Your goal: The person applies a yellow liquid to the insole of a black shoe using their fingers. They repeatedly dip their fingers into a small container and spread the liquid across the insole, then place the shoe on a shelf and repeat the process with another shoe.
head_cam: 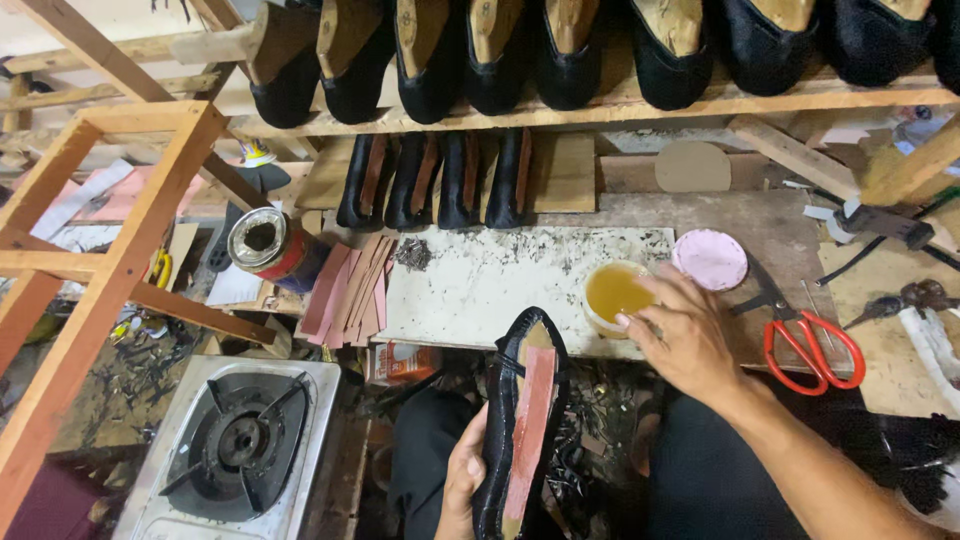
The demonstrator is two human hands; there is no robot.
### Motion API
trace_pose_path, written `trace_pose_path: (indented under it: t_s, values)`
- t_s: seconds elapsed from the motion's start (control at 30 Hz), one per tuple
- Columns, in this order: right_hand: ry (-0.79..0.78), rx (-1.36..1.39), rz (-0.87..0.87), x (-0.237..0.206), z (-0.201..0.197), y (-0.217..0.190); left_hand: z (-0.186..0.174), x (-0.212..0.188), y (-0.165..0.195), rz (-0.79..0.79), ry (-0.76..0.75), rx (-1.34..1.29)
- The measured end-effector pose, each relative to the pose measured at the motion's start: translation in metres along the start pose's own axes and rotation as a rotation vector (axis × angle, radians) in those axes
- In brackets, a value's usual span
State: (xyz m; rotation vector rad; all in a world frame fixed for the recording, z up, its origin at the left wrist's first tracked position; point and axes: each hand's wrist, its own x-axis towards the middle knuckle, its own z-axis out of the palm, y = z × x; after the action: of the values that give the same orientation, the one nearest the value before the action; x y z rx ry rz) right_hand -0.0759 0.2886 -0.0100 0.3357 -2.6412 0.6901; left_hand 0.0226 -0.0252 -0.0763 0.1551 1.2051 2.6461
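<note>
My left hand (462,480) grips a black shoe (505,400) from its left side, sole up, over my lap. A reddish-pink strip (530,430) lies along the sole. My right hand (685,335) reaches to a small round pot of yellow glue (612,292) on the stained white board (480,285), fingers touching the pot's rim. The pot's pink lid (710,259) lies just right of it. Whether the fingers dip into the glue is hidden.
Red-handled scissors (810,345) lie at right on the wooden bench. A red tin can (270,245) and pink strips (345,290) sit left of the board. Black shoes on lasts (560,50) fill the shelf above. A gas stove (235,440) stands lower left beside a wooden frame (110,270).
</note>
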Motion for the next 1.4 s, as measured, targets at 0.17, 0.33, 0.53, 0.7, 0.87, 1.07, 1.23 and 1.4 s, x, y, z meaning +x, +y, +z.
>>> trace_pose_path:
  t_s: [0.17, 0.33, 0.53, 0.7, 0.87, 1.07, 1.23, 1.4]
  values:
    - [0.002, 0.488, 0.001, -0.023, -0.004, -0.044, 0.021, 0.002, 0.001, -0.104, 0.04, -0.043]
    - [-0.081, 0.659, -0.146, -0.023, -0.009, -0.078, 0.038, 0.006, 0.001, -0.084, -0.035, -0.032]
    - [-0.022, 0.373, -0.328, -0.024, 0.004, -0.086, 0.033, 0.009, 0.006, -0.069, -0.046, -0.034]
    - [-0.043, 0.251, -0.548, -0.051, 0.008, -0.107, 0.037, 0.011, 0.011, -0.075, -0.006, -0.088]
    - [-0.012, 0.56, -0.338, -0.033, 0.007, -0.089, 0.046, 0.015, 0.019, -0.057, 0.004, -0.11]
    - [0.027, 0.26, -0.49, -0.057, 0.027, -0.112, 0.045, 0.028, 0.024, -0.012, 0.035, -0.07]
    - [0.016, 0.233, -0.555, -0.067, 0.025, -0.117, 0.03, 0.029, 0.027, -0.027, 0.041, -0.058]
    - [0.087, 0.205, -0.17, -0.019, 0.013, -0.095, 0.028, 0.015, 0.03, -0.012, -0.012, 0.11]
